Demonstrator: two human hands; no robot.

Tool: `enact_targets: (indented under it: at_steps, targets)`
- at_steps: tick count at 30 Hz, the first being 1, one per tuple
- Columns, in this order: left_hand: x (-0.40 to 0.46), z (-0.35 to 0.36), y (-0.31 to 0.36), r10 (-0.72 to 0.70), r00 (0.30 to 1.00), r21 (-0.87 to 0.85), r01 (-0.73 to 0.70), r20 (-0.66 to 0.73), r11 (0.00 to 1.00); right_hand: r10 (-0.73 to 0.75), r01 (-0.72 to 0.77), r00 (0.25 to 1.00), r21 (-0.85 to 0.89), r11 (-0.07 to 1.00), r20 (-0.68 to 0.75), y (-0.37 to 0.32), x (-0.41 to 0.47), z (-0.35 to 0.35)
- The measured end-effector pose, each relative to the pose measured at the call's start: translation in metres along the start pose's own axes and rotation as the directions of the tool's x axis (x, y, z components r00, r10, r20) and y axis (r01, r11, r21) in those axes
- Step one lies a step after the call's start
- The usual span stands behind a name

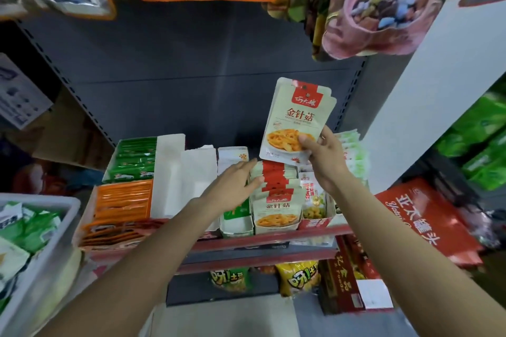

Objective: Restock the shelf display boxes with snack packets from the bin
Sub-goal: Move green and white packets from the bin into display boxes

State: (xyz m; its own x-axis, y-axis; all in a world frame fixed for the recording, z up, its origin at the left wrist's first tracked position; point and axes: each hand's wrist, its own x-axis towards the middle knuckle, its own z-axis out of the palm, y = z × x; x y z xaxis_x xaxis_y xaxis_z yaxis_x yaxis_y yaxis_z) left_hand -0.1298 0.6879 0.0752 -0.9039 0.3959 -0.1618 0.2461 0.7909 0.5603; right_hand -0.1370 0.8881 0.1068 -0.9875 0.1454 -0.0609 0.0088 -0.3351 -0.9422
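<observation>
Pinching the lower edge of a pale snack packet (295, 115) between thumb and curled fingers (308, 142), the right hand (325, 161) holds it upright above the shelf (273, 238). Straight fingers (253, 182) of the left hand (232, 186) press flat against the row of matching packets (276, 186) standing in their display box (276, 223). Green packets (134, 159) and orange packets (123, 200) fill boxes further left. At the far left stands the bin (49, 232), holding more packets.

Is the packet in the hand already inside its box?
Not yet. The right hand holds the packet upright above the display box of matching packets.
</observation>
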Motion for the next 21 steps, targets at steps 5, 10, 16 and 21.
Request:
enact_targets:
  at_steps: [5, 10, 16, 21]
  targets:
    - [-0.004, 0.009, 0.004, -0.030, 0.999, -0.154, 0.033, 0.023, 0.987, 0.045, -0.048, 0.998, 0.079, 0.996, 0.041, 0.006, -0.001, 0.005]
    - [-0.011, 0.008, 0.009, 0.014, 0.998, 0.167, -0.024, 0.060, 0.986, 0.086, -0.093, 0.995, 0.118, 0.989, 0.060, 0.012, 0.001, 0.005]
    - [-0.019, 0.015, 0.011, 0.056, 0.993, 0.194, -0.036, -0.100, 0.980, 0.094, -0.104, 0.992, 0.121, 0.987, 0.089, 0.016, 0.001, -0.002]
    - [-0.023, 0.016, 0.006, 0.139, 0.983, 0.137, -0.122, -0.123, 0.983, 0.080, -0.100, 0.988, 0.153, 0.983, 0.128, 0.014, 0.001, -0.001]
